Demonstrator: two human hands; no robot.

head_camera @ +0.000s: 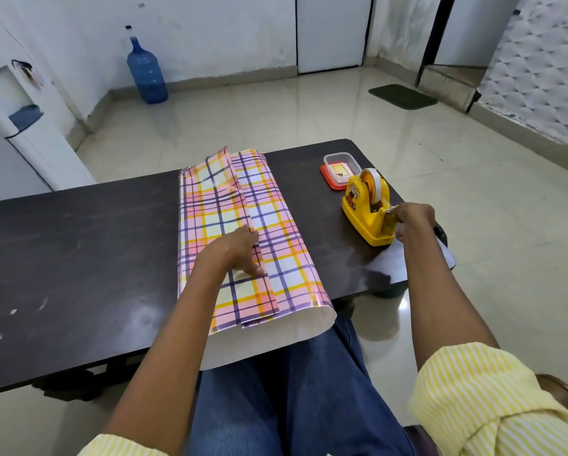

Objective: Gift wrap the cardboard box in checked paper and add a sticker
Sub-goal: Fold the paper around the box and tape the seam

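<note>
Wrapping at dark table (78,258) | checked paper (276,232) lies 12-to-6 at centre, cardboard box presumably inside, unseen | left hand (239,250) presses flat on overlap seam | right hand (412,222), at seam's 3 o'clock, pinches tape (374,189) at yellow dispenser (368,218).
</note>
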